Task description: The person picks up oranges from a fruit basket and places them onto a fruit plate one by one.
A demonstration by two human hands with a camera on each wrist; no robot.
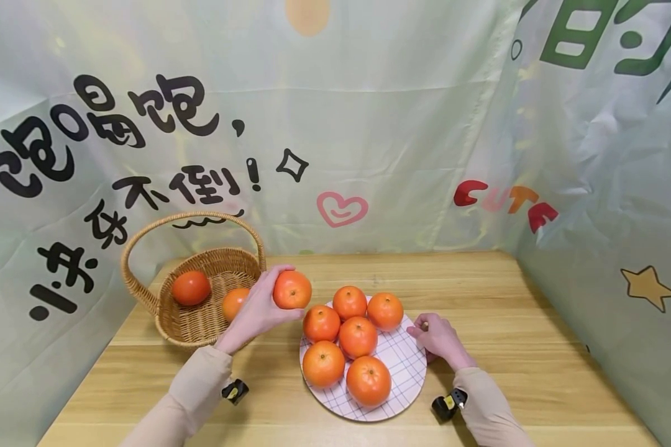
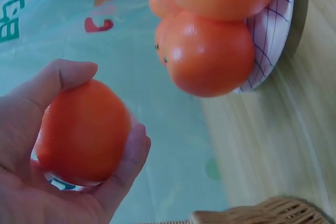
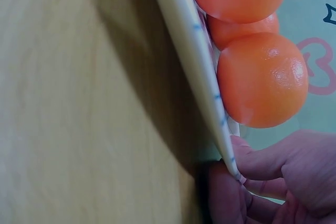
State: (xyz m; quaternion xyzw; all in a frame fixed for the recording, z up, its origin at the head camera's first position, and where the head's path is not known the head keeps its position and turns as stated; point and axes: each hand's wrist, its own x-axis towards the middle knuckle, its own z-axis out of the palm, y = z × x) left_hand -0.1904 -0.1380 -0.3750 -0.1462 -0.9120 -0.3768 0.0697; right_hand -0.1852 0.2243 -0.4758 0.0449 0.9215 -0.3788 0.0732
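My left hand (image 1: 261, 308) grips an orange (image 1: 292, 290) in the air between the basket and the plate. Thumb and fingers wrap its sides in the left wrist view. The round plate (image 1: 407, 363), white with a blue check pattern, carries several more oranges (image 1: 358, 337), bunched toward its left and far side. At the plate's right edge, my right hand (image 1: 440, 338) pinches the rim, thumb above and fingers beneath, as the right wrist view shows. A wicker basket (image 1: 198, 323) with a tall handle stands left of the plate, two oranges (image 1: 191, 288) inside; my left hand partly covers one.
Everything stands on a light wooden table (image 1: 481, 292). A printed cloth backdrop (image 1: 402, 155) rises behind the table and along its sides. The basket's arched handle (image 1: 136, 239) stands up above its rim, left of my left hand.
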